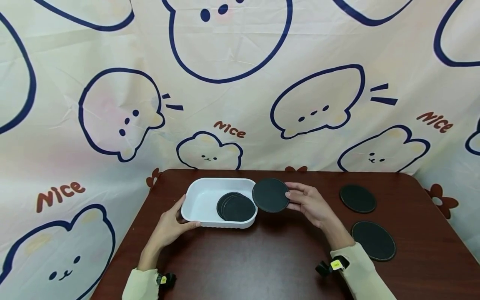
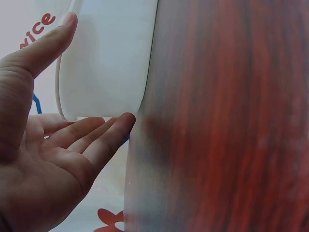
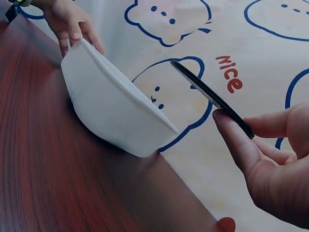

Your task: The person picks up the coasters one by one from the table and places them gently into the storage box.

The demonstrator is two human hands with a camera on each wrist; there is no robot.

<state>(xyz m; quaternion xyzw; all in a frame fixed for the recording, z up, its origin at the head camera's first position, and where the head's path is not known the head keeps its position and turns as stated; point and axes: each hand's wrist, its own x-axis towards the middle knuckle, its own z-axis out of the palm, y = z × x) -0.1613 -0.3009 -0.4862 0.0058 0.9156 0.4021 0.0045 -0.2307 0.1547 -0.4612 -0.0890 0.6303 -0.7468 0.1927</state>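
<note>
A white rectangular tray (image 1: 204, 223) stands on the table, with several dark round coasters (image 1: 238, 208) overlapping in its right part. At the tray's left end, my left hand (image 1: 167, 227) grips the rim; in the left wrist view the thumb lies along one side of the tray (image 2: 108, 58) and the fingers touch its end wall. My right hand (image 1: 309, 204) pinches one dark coaster (image 1: 271, 195) by its edge, at the tray's right rim. The right wrist view has this coaster (image 3: 212, 96) tilted, clear of the tray (image 3: 111, 106), between thumb and fingers.
Two more dark coasters lie on the table's right side, one farther back (image 1: 358, 198) and one nearer (image 1: 378, 241), close to my right forearm. Behind the brown table (image 1: 243, 266) hangs a pale cloth (image 1: 255, 104) printed with cartoon figures.
</note>
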